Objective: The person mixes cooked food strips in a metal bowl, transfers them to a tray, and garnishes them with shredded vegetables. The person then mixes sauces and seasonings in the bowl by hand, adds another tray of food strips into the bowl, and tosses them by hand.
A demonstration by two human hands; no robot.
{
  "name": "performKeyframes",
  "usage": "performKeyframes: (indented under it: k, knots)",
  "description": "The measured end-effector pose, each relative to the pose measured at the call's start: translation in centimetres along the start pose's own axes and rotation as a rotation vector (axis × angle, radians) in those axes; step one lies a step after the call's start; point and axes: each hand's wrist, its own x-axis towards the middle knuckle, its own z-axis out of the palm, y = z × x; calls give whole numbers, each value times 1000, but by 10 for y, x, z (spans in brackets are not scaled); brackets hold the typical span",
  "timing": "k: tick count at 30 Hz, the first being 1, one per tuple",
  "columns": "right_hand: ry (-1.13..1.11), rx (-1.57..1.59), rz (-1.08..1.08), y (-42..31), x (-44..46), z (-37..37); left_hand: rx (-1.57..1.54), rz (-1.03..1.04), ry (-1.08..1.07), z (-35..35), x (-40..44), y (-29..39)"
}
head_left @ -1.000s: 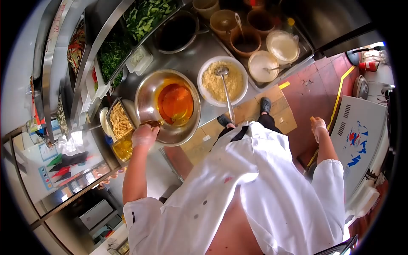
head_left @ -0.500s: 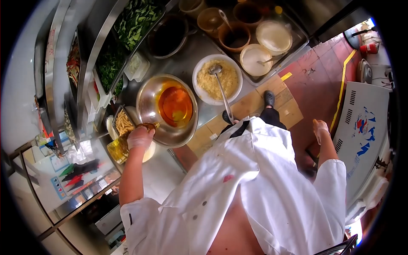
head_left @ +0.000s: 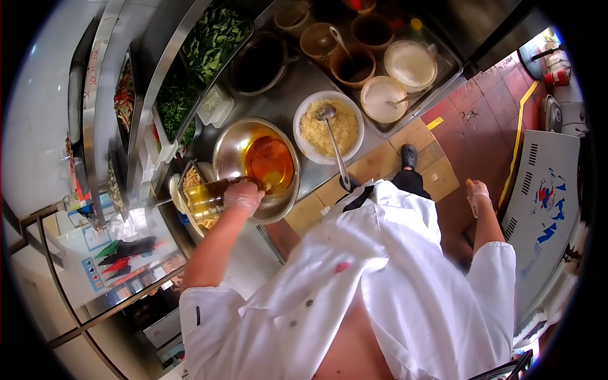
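My left hand point(head_left: 242, 195), in a clear glove, is closed around the neck end of a glass bottle point(head_left: 206, 200) of yellow oil. The bottle lies nearly level, its mouth over a steel bowl point(head_left: 227, 152). Reddish-orange and yellow liquid point(head_left: 269, 161) sits in the bowl. Whether oil is flowing from the mouth I cannot tell. Beside the bowl is a white bowl of minced pale garlic-like bits point(head_left: 316, 130) with a metal spoon point(head_left: 334, 136) in it. Away from the counter hangs my gloved right hand point(head_left: 477, 191), fingers curled; what they hold, if anything, is too small to make out.
Tubs of white powder or paste point(head_left: 384, 100) and dark sauces point(head_left: 353, 68) stand on a tray at the back right. Chopped greens point(head_left: 214, 41) and a dark pot point(head_left: 258, 63) are at the back left. A white chest appliance point(head_left: 538, 209) stands on the right.
My left hand has moved right with the oil bottle, tipping it from a slant to nearly level over the steel bowl. My right hand has stayed much the same.
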Motion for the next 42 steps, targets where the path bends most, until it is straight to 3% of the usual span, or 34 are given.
performKeyframes:
  k: [1, 5, 9, 10, 14, 17, 18, 25, 28, 31, 35, 37, 38, 40, 42]
  knots:
    - [-11, 50, -21, 1, 4, 0, 28, 54, 4, -4, 7, 4]
    - [24, -36, -2, -28, -32, -4, -228, -270, 31, -29, 25, 8]
    - [30, 22, -46, -16, -34, -7, -157, -395, -91, 1, 31, -8]
    - [29, 38, -55, -12, -38, -6, -60, -282, -90, 29, 34, -21]
    - [23, 39, 26, 23, -30, 8, -264, -356, -109, -16, -15, 4]
    - [11, 107, 73, 45, -15, 18, -456, -277, -55, 28, -7, -36]
    - [13, -40, 124, 39, -19, 14, -803, -316, 34, 32, -22, -42]
    - [-7, -216, 56, -32, -64, 11, -1851, -644, 360, 62, -103, -76]
    - [-46, -213, 34, -49, -58, 14, -2372, -428, 570, 55, -147, -75]
    - [-60, -169, 46, -51, -43, 17, -2491, -137, 908, 33, -169, -66]
    - [1, -312, -11, -104, -91, 19, -2559, 76, 949, -39, -159, -46]
    - [-3, -294, -73, -67, -17, 20, -2532, 95, 993, -94, -139, -23]
    - [14, -277, -88, -72, -20, 16, -2435, 376, 885, -103, -123, -27]
    - [38, -209, -84, -98, -53, 11, -2234, 613, 851, -143, -87, -16]
    - [49, -188, -119, -101, -62, 0, -2242, 516, 822, -195, -57, 6]
